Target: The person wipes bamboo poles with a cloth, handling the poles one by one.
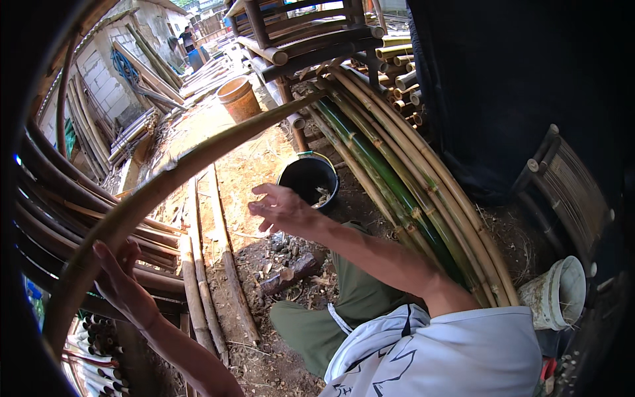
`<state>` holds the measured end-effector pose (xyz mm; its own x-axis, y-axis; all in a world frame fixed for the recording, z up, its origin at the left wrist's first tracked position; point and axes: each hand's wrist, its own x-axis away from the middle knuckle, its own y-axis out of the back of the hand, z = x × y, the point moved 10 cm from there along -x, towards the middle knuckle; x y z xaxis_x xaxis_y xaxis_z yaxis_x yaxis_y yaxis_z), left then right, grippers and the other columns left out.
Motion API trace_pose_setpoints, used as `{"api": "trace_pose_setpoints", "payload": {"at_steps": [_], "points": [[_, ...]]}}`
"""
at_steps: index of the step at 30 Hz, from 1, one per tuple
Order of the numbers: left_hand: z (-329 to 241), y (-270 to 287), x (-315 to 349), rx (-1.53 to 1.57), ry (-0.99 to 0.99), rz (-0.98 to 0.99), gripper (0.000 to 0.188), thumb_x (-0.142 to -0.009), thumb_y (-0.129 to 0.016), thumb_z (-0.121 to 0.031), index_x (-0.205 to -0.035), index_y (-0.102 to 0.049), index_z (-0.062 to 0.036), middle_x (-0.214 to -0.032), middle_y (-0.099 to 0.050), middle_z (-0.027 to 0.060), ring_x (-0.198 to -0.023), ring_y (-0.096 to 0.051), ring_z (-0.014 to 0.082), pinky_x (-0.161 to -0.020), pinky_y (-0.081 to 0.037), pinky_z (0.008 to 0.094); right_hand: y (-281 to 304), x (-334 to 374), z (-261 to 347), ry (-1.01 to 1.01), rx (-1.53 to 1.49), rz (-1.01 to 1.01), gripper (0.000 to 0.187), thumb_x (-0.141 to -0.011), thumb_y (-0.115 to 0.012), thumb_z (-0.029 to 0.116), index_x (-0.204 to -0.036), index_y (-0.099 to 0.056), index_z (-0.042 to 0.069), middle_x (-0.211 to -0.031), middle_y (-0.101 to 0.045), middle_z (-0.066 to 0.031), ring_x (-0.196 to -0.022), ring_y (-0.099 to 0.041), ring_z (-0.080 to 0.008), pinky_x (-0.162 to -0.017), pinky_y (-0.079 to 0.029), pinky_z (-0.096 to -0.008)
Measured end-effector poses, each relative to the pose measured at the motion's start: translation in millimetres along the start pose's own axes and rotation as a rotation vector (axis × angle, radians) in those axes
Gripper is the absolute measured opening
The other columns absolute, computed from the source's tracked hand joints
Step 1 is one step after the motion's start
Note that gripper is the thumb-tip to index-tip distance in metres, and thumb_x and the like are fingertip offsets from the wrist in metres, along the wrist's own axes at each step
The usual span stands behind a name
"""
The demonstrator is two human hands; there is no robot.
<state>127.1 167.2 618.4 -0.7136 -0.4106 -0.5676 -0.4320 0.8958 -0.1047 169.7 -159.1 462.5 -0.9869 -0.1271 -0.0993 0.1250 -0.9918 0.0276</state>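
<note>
A long brown-green bamboo pole (192, 159) slants across the view, from the lower left up to its far end by the bamboo frame. My left hand (126, 284) is against the near part of this pole, thumb and fingers bent around its underside; part of the grip is hidden. In mid-air, a little below the pole's middle, my right hand (281, 208) has its fingers apart and loosely bent, with nothing in them. Just beyond that hand, a black bucket (307, 180) stands on the ground with some scraps inside.
Several bamboo poles (423, 178), one bright green, lie along my right. A dark bamboo frame (304, 40) stands ahead, with an orange-brown bucket (239, 99) left of it. Thin poles (228, 264) lie on the dirt. A white bucket (555, 294) is at lower right.
</note>
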Motion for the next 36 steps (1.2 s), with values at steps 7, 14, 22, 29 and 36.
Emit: {"api": "trace_pose_setpoints", "payload": {"at_steps": [7, 14, 22, 29, 36], "points": [[-233, -205, -38, -0.079, -0.933, 0.135, 0.037, -0.084, -0.073, -0.04, -0.103, -0.072, -0.0082, -0.092, -0.072, 0.0144, -0.078, -0.072, 0.0233, -0.069, -0.058, 0.0386, 126, 203, 243, 0.829, 0.38, -0.65, 0.073, -0.094, -0.062, 0.021, -0.154, -0.025, 0.003, -0.147, -0.043, -0.0224, -0.13, -0.05, -0.0295, -0.108, -0.043, -0.0435], [-271, -307, 280, 0.512, -1.051, 0.889, 0.029, -0.078, -0.072, -0.028, -0.097, -0.065, -0.007, -0.095, -0.068, 0.0111, -0.089, -0.071, 0.0303, -0.069, -0.058, 0.0427, 178, 412, 250, 1.189, 0.068, -1.271, 0.059, -0.099, -0.06, 0.041, -0.135, -0.045, -0.002, -0.142, -0.047, -0.0239, -0.132, -0.048, -0.0374, -0.115, -0.033, -0.0555], [146, -268, 241, -0.125, -0.255, 1.222, 0.038, -0.088, -0.073, -0.029, -0.118, -0.063, -0.0079, -0.11, -0.063, 0.0114, -0.095, -0.069, 0.0279, -0.08, -0.056, 0.039, 223, 516, -80, 0.518, -0.593, -1.812, 0.08, -0.097, -0.061, 0.047, -0.156, -0.021, 0.012, -0.155, -0.03, -0.0182, -0.141, -0.038, -0.0348, -0.113, -0.043, -0.0476], [475, -6, 259, -0.628, 0.469, 0.81, 0.032, -0.084, -0.073, -0.03, -0.096, -0.071, -0.0007, -0.091, -0.073, 0.0162, -0.085, -0.071, 0.0286, -0.08, -0.055, 0.0385, 268, 504, -262, 0.014, -0.977, -1.716, 0.086, -0.095, -0.06, 0.055, -0.147, -0.031, -0.007, -0.151, -0.039, -0.0216, -0.133, -0.049, -0.0319, -0.112, -0.044, -0.0395], [570, 233, 374, -0.69, 1.085, 0.621, 0.028, -0.085, -0.073, -0.026, -0.095, -0.071, 0.0002, -0.078, -0.07, 0.0112, -0.059, -0.066, 0.0214, -0.056, -0.055, 0.0359, 264, 420, -223, -0.783, 1.361, -1.057, 0.066, -0.081, -0.078, 0.043, -0.133, -0.052, 0.011, -0.132, -0.05, -0.0146, -0.127, -0.044, -0.0354, -0.104, -0.04, -0.0508]]}}
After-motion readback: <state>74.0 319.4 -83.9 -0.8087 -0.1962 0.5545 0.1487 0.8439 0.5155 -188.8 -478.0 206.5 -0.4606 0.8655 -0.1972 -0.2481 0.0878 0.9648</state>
